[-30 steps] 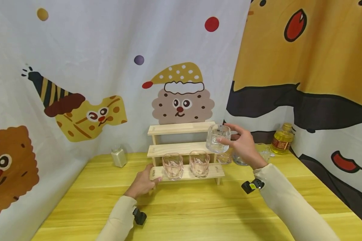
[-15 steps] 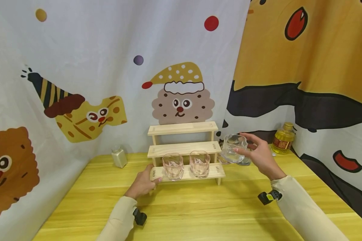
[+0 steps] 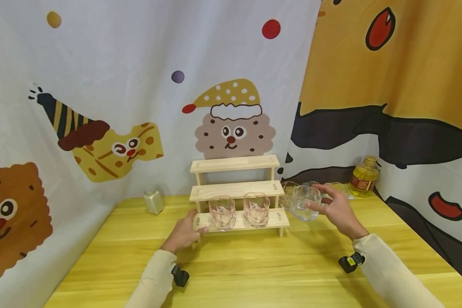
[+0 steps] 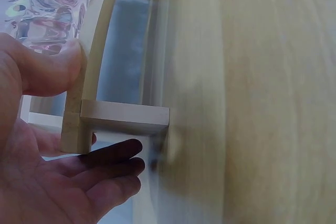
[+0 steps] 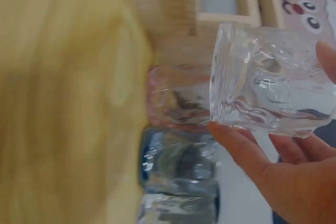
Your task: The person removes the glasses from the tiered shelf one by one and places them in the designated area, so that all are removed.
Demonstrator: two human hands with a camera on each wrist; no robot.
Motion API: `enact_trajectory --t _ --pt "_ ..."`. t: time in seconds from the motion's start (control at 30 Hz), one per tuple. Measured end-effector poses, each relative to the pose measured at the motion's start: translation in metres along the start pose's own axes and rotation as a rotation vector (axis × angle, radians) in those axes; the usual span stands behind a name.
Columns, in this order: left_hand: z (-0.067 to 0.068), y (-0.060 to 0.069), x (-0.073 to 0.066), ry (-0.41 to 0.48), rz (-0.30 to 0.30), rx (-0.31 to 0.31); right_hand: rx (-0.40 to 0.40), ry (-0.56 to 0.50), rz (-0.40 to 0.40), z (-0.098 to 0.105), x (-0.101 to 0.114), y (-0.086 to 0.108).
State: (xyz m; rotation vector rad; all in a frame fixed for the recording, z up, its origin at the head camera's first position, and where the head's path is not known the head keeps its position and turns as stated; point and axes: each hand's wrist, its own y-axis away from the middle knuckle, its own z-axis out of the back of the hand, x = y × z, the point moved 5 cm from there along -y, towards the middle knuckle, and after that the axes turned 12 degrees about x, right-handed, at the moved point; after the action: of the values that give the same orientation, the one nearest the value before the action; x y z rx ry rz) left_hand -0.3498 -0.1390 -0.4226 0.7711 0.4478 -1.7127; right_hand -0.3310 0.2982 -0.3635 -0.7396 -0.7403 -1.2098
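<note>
A three-tier wooden shelf rack (image 3: 236, 189) stands on the table. My left hand (image 3: 183, 233) grips the left end of its lowest board, thumb on top and a finger underneath, as the left wrist view shows. Two pink glasses (image 3: 222, 214) stand side by side on that board. Right of the rack, my right hand (image 3: 340, 212) holds a clear glass (image 3: 304, 206) upright between thumb and fingers. Behind it in the right wrist view are a pink glass (image 5: 178, 98), a blue glass (image 5: 179, 161) and another clear glass (image 5: 178, 208), in a row on the table.
An oil bottle (image 3: 363, 177) stands at the back right of the wooden table (image 3: 246, 273). A small jar with pale contents (image 3: 153, 201) is at the back left. Printed curtains (image 3: 131, 64) hang close behind the table and along its sides.
My right hand has carried the clear glass rightward and down, from in front of the rack's right end to beside it. The left hand keeps its grip on the rack's lowest board.
</note>
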Motion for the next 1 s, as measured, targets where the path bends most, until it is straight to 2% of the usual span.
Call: enact_trajectory --t 0.33,0.7,1.0 --pt "0.0 0.0 0.0 -0.003 0.008 -0.003 0.032 0.048 -0.032 -0.013 -0.024 -0.01" --pt "0.0 0.0 0.0 -0.02 0.002 -0.008 0.047 0.073 -0.049 -0.022 -0.035 -0.015" --pt "-0.001 0.001 -0.002 0.022 -0.005 0.002 0.035 0.06 -0.031 -0.026 -0.038 -0.018"
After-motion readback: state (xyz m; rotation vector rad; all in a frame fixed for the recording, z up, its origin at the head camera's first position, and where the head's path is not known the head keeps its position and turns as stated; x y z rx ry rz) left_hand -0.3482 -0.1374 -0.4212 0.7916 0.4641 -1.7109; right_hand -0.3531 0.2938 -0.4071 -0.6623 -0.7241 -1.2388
